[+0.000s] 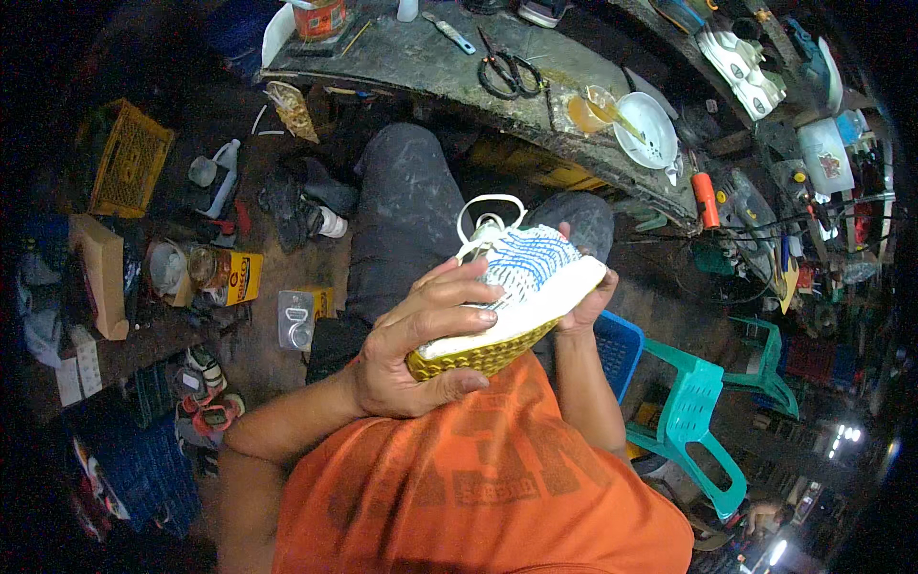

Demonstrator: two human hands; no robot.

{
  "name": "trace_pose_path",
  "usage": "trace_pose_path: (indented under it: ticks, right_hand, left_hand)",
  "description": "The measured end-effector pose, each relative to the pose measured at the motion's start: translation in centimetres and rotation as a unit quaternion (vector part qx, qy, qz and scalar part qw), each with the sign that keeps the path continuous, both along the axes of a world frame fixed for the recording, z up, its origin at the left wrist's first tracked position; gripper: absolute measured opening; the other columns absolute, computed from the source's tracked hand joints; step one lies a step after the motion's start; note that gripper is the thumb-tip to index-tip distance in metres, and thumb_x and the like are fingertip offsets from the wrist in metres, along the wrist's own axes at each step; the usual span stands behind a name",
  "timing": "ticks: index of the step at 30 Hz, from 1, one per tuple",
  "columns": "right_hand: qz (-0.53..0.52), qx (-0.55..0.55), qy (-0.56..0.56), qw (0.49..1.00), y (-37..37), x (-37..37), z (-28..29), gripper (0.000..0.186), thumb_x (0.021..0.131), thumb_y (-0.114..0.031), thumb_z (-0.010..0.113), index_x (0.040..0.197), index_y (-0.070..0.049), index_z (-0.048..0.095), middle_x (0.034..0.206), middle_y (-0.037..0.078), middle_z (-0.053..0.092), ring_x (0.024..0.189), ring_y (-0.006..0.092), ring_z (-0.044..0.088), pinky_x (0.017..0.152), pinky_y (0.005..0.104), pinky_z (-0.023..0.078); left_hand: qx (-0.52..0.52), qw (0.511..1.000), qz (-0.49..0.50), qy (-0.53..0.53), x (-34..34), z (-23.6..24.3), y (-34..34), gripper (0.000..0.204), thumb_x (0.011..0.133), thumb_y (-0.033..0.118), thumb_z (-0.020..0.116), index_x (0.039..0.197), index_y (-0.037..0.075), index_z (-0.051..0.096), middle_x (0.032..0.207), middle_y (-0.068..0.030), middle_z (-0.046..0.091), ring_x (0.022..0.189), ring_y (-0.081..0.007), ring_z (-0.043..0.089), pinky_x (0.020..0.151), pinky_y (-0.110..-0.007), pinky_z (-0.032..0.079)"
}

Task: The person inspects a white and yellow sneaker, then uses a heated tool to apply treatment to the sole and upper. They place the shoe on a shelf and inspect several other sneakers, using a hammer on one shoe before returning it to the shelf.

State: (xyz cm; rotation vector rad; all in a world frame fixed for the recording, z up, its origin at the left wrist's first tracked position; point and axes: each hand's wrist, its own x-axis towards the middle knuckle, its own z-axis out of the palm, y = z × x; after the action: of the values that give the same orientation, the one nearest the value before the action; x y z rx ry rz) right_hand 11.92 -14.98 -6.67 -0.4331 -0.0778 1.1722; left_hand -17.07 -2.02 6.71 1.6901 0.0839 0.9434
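Above my lap I hold a sneaker (535, 263) tilted, its gold studded outsole turned toward my body. It has a white upper with wavy blue and dark lines, a thick white midsole and a loose white lace loop standing up at the top. My left hand (416, 335) is wrapped round the near left end, with fingers over the side and thumb against the outsole. At the other end, my right hand (585, 301) grips the shoe, partly hidden behind it.
Ahead is a worn workbench (564, 72) with black scissors (510, 75), a blue-handled tool (449, 33) and a white bowl (646, 131) with a brush. Green plastic chairs (684, 407) stand right. Left are a yellow crate (134, 158), a jug (222, 177) and several shoes (212, 392).
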Motion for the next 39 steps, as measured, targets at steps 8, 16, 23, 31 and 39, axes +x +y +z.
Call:
trace_pose_path:
  ticks: [8,16,23,31,39]
  right_hand:
    - [0.02,-0.053,-0.006,0.998,0.8,-1.7,1.2,0.057,0.088,-0.051,0.057,0.12,-0.006,0.074,0.161,0.018,0.044,0.146,0.0384,0.043,0.122,0.0509,0.033]
    - [0.078,-0.132,-0.37,0.916,-0.7,-1.5,9.5,0.095,0.086,-0.047,0.078,0.156,0.001,0.036,0.155,0.017,0.049,0.139,0.0297,0.054,0.118,0.045,0.042]
    - [0.064,-0.173,-0.285,0.94,0.3,-3.0,5.2,0.094,0.082,-0.052,0.085,0.148,0.0,0.044,0.14,0.015,0.062,0.125,0.0284,0.063,0.104,0.0434,0.054]
    - [0.013,-0.19,-0.228,0.955,0.2,-5.5,7.5,0.094,0.082,-0.048,0.086,0.15,-0.001,0.041,0.14,0.017,0.061,0.127,0.0311,0.063,0.104,0.0461,0.056]
    - [-0.055,-0.169,-0.846,0.503,-1.9,6.8,13.2,0.074,0.078,-0.046,0.088,0.137,-0.011,0.063,0.147,0.014,0.055,0.141,0.0344,0.048,0.12,0.0497,0.036]
  left_hand:
    - [-0.138,0.988,0.073,-0.007,0.1,-0.2,0.5,0.033,0.092,0.011,0.072,0.122,-0.002,0.066,0.126,-0.0224,0.069,0.126,-0.0352,0.064,0.112,-0.048,0.046]
    - [-0.656,0.75,0.039,-0.079,-2.8,-0.8,7.4,0.037,0.105,0.028,0.054,0.128,0.0,0.062,0.125,-0.0172,0.07,0.115,-0.0297,0.069,0.104,-0.046,0.054]
    - [-0.621,0.771,0.114,-0.085,-1.0,-2.3,7.3,0.056,0.108,0.049,0.048,0.139,0.004,0.056,0.136,-0.0137,0.064,0.129,-0.0279,0.058,0.114,-0.046,0.04]
    - [-0.541,0.835,0.078,-0.058,2.7,-2.8,5.4,0.079,0.103,0.067,0.042,0.157,0.01,0.035,0.148,-0.0088,0.053,0.134,-0.0257,0.052,0.116,-0.045,0.036]
    - [-0.569,0.816,-0.09,-0.055,6.6,-5.5,11.8,0.066,0.105,0.056,0.043,0.149,0.007,0.05,0.142,-0.0131,0.062,0.124,-0.0303,0.064,0.108,-0.049,0.051]
